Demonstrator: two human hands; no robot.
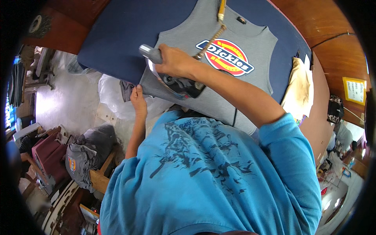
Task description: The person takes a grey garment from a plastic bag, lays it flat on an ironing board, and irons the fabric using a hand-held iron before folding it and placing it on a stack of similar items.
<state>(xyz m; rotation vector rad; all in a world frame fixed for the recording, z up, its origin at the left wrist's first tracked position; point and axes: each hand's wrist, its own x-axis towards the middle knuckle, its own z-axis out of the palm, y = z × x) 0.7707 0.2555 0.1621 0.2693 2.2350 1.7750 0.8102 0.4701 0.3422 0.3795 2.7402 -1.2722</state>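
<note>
A grey sleeveless shirt lies spread on a dark blue padded ironing table, a red, yellow and blue print on its chest. My right hand is wrapped round the grey handle of an iron, which rests on the lower left part of the shirt. A coiled brown cord runs up from near the iron. At the table's near left edge, my left hand pinches the shirt's lower corner between thumb and fingers. My right forearm covers part of the shirt's middle.
Clear plastic sheeting lies below the table's left edge. A pile of grey garments sits at the lower left, beside a wooden frame. Cream cloth hangs over the table's right edge. A yellow-edged sign is on the right wall.
</note>
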